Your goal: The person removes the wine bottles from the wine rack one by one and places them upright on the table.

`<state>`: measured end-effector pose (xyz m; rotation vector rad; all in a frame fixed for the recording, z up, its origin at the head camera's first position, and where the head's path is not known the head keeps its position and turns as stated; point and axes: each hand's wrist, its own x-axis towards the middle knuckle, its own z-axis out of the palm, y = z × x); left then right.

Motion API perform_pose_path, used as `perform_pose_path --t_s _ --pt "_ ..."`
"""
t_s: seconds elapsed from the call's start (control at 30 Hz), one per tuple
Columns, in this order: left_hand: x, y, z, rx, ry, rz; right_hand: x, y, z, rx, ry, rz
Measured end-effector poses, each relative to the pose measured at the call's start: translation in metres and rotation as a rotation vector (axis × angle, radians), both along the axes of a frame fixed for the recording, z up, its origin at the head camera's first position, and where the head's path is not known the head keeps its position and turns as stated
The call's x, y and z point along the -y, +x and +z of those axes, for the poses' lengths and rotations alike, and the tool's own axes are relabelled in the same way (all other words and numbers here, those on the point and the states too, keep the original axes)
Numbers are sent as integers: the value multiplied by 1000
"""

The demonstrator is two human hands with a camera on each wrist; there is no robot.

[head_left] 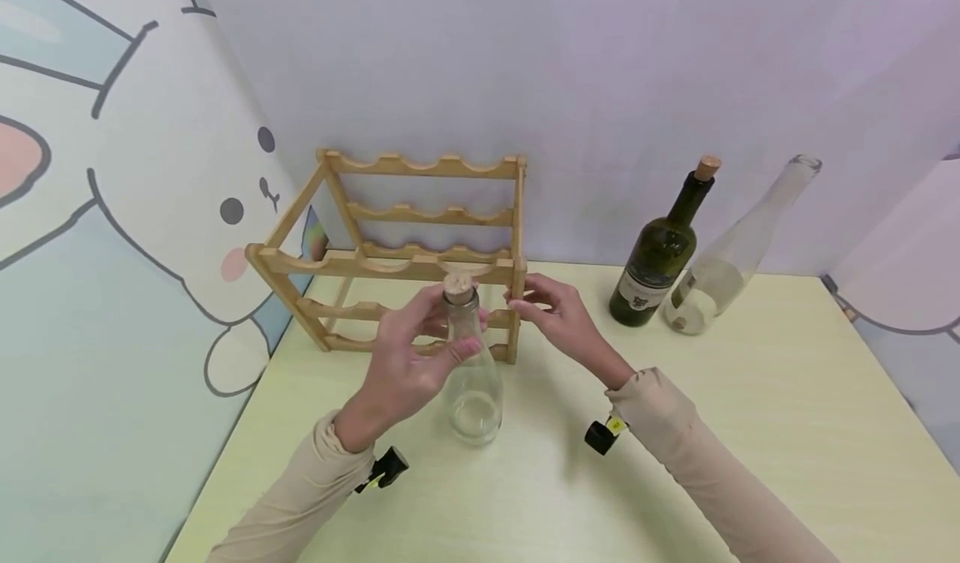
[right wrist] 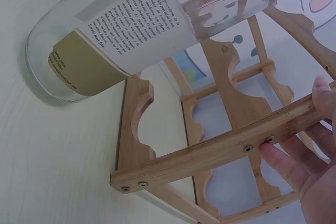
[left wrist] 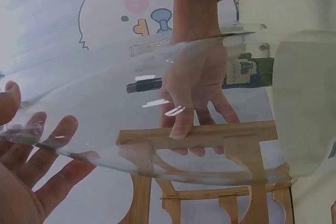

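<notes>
My left hand grips a clear glass bottle around its neck, thumb on the near side and fingers behind. A cork is in the bottle's mouth. The bottle stands nearly upright in front of a wooden wine rack with scalloped rails. In the right wrist view a printed label shows on the bottle's far side. My right hand holds the rack's front right post, thumb on one side and fingers on the other; the left wrist view shows this post through the glass.
To the right stand a dark green corked bottle with a label and an uncorked clear bottle. Behind the pale table rises a plain wall; a wall with a cartoon rabbit borders the left.
</notes>
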<state>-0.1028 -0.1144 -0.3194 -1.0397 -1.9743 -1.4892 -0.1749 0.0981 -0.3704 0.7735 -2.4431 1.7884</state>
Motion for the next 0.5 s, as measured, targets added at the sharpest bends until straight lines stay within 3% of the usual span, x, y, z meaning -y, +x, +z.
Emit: perform_pose_path --t_s 0.17,0.5 --pt "1 3 -6 -6 -16 38 2 1 1 -3 -10 10" --pt "1 3 -9 -2 -3 41 2 1 0 -38 -6 -5"
